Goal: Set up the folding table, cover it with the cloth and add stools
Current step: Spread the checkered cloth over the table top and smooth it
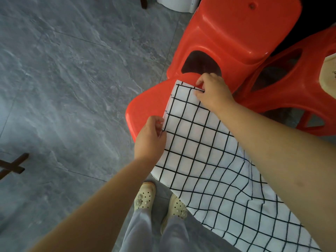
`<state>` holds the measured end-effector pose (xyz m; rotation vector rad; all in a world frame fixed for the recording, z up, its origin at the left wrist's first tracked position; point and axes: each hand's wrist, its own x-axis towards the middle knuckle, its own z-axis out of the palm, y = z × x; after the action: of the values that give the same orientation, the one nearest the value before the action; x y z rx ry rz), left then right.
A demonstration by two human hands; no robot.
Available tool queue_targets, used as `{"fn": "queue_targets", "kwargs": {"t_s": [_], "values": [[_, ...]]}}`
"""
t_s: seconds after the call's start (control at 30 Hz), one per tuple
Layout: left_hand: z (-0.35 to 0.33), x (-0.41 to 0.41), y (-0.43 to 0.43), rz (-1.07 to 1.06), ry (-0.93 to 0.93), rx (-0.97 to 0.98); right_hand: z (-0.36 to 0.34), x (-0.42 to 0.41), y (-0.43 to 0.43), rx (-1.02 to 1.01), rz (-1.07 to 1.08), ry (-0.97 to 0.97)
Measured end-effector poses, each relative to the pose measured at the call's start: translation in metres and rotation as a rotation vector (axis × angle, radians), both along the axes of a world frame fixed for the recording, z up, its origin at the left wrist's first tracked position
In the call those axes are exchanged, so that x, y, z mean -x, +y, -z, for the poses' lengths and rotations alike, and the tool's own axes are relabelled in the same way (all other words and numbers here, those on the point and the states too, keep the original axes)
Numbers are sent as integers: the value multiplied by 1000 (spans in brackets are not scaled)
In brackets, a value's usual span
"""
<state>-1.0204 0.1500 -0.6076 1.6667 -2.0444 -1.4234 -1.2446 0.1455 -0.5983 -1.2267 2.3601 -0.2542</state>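
Checked cloth (209, 151): light, limp; left hand (150, 137) and right hand (212, 91) pinch its top corners, best hold.

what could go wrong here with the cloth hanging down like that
The checked cloth trails low beside the person's shoes, so a step could catch it and tug it from the left hand and right hand. Each hand pinches only an edge, so a corner may slip. The cloth lies over a red stool and could drag on it when lifted.
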Motion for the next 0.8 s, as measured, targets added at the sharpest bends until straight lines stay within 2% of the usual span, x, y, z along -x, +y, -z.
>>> {"fn": "queue_targets", "kwargs": {"t_s": [0.17,0.37,0.57,0.7,0.8], "values": [[-4,2,-1,-3,-16,10,0,0,7,84,0,-13],[-29,27,-25,113,77,287,-16,-4,34,304,-64,-91],[-75,73,-38,247,260,177,-54,-11,61,481,-61,-118],[-106,76,-25,240,301,303,-87,-13,77,530,-72,-120],[-133,69,-17,348,279,406,-111,-15,89,536,-88,-129]]}}
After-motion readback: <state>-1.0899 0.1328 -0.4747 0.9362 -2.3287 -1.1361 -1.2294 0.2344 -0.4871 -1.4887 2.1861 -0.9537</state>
